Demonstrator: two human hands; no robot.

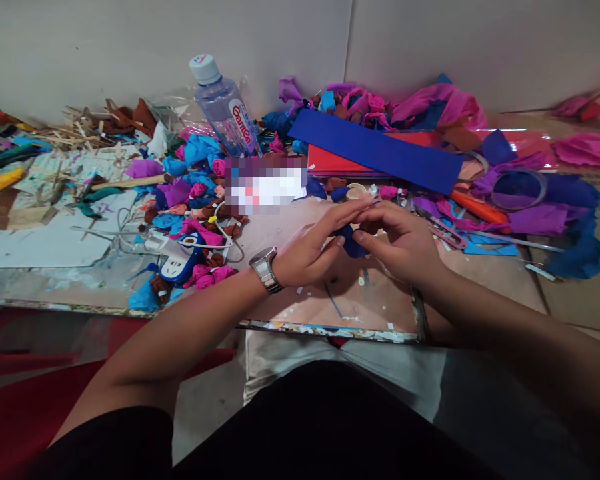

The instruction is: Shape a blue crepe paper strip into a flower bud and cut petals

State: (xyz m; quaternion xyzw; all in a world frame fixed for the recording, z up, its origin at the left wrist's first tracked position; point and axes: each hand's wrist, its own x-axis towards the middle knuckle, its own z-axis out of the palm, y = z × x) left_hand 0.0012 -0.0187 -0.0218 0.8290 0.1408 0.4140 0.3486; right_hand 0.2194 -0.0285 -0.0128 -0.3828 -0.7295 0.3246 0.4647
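Between my two hands is a small dark blue piece of paper [354, 244], held just above the worktable [285, 300]. My left hand [315, 248], with a metal watch on its wrist, pinches the paper's left side between thumb and fingers. On the other side my right hand [399, 241] grips it with bent fingers and thumb. The fingertips meet over the top and hide part of the paper. Behind the hands lies a long blue strip [380, 150] on top of red sheets [333, 161].
A clear bottle with a white cap [225, 107] stands at the back. Left are crumpled paper flowers [200, 190], a blue-and-white power strip [180, 261] and a white board [45, 237]. Right lie a utility knife [447, 235], a tape roll [519, 190] and purple and blue paper.
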